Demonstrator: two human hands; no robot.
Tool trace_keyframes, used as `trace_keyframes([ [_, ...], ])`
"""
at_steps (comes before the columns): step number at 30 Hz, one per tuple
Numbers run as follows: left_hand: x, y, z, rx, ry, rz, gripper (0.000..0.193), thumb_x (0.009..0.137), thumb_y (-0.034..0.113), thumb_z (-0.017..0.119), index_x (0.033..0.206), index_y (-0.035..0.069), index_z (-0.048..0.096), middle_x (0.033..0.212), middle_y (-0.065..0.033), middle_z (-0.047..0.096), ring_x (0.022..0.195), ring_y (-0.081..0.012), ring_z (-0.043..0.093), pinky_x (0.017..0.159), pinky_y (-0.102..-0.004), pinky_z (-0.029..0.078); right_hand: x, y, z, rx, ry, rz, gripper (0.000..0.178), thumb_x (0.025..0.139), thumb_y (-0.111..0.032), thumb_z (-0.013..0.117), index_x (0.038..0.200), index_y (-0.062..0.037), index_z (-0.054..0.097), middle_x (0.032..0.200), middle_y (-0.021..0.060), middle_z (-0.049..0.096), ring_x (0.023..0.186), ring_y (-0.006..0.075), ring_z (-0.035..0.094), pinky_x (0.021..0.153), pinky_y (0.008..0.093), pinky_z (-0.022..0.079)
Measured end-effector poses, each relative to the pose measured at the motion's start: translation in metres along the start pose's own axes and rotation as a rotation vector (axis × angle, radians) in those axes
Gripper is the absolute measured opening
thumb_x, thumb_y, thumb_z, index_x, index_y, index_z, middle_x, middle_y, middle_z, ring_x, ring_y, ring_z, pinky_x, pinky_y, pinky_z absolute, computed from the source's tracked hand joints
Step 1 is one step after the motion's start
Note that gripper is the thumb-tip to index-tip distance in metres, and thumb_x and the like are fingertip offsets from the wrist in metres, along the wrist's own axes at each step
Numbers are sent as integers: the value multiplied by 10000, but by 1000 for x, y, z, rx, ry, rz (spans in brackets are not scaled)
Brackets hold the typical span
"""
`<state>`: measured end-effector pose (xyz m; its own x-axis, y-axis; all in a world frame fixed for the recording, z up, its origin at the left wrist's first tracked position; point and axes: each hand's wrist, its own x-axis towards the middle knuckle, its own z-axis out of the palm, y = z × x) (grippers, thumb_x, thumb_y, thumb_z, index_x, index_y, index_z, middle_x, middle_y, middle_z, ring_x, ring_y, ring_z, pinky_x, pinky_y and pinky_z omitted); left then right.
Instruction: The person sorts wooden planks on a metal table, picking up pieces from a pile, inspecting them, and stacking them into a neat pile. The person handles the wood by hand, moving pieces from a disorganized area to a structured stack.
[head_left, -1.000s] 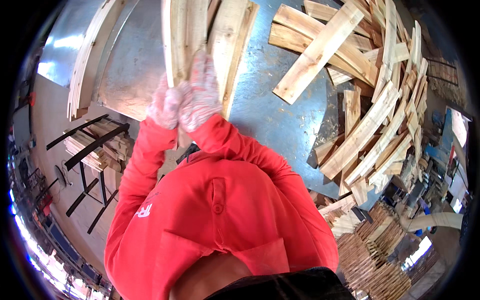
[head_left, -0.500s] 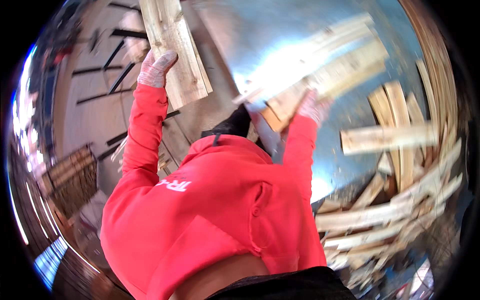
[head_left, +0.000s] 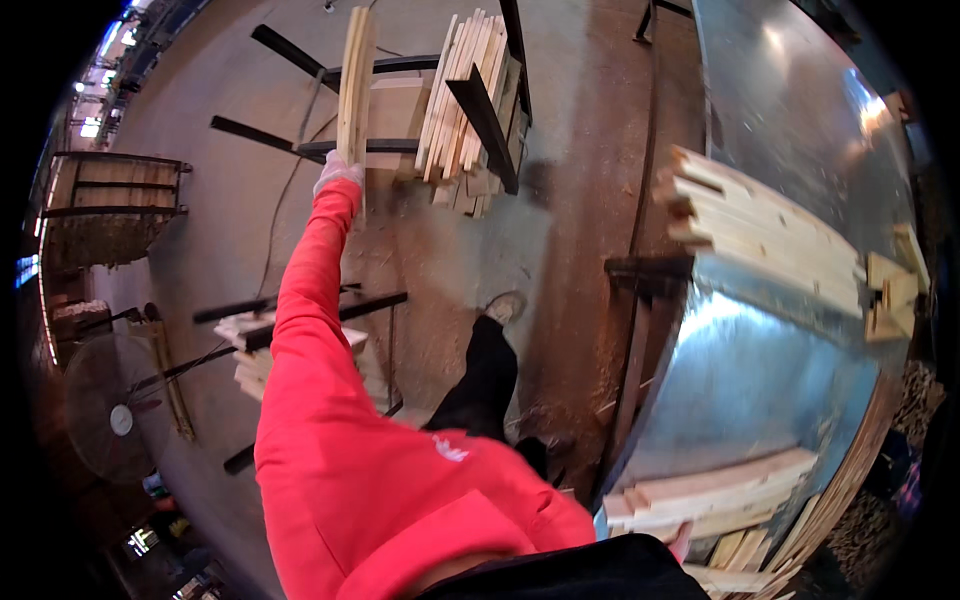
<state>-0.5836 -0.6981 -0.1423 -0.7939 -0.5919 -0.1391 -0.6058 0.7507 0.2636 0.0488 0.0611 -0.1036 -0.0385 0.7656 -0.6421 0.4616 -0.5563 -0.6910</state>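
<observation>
My gloved left hand (head_left: 338, 172), arm outstretched, is closed round a slim bundle of boards (head_left: 354, 85), near its lower end; the bundle overlaps the left part of a black metal frame (head_left: 392, 146). My right hand (head_left: 683, 540), a pinkish sliver far to the frame's lower right, is mostly hidden; I cannot tell whether it grips anything. Handling this load well calls, I judge, for a firm squeeze, ends kept flush, and wood held clear of the frame's bars. Among those bars, right of my bundle, sits a pale pile (head_left: 465, 100). Right of the frame, a metal table (head_left: 760, 385) bears planks (head_left: 770, 235); a fan (head_left: 121, 420) stands at the frame's lower left.
</observation>
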Motion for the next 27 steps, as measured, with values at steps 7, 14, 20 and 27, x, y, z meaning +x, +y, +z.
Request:
trace_keyframes([
  [7,145,58,170,25,-63,112,612,879,554,537,1293,110,459,1133,-241,626,1076,-419,587,901,-484,455,-40,-28,67,-413,238,8,446,896,-294,591,1231,-7,523,1122,184,616,1007,274,611,836,421,533],
  [14,105,33,177,-285,-159,444,576,881,425,490,1321,55,441,1229,-215,583,1147,-369,551,970,-436,427,-86,-47,58,-1013,220,-191,335,948,-275,464,1149,-40,593,1091,161,637,1017,303,613,838,441,519],
  [20,-258,133,115,-849,-778,999,500,892,172,490,1341,-37,420,1283,-202,551,1170,-310,541,1000,-385,415,-82,-14,131,-726,481,-84,430,948,-370,477,1213,-37,540,1188,182,589,1083,287,569,935,385,459],
  [27,-618,299,128,-105,-812,1367,706,892,494,477,1443,76,337,1388,-219,469,1284,-331,467,1060,-396,357,-56,-10,113,-97,-38,-203,951,779,-529,704,1411,-21,210,1284,254,509,1155,354,551,951,380,458],
])
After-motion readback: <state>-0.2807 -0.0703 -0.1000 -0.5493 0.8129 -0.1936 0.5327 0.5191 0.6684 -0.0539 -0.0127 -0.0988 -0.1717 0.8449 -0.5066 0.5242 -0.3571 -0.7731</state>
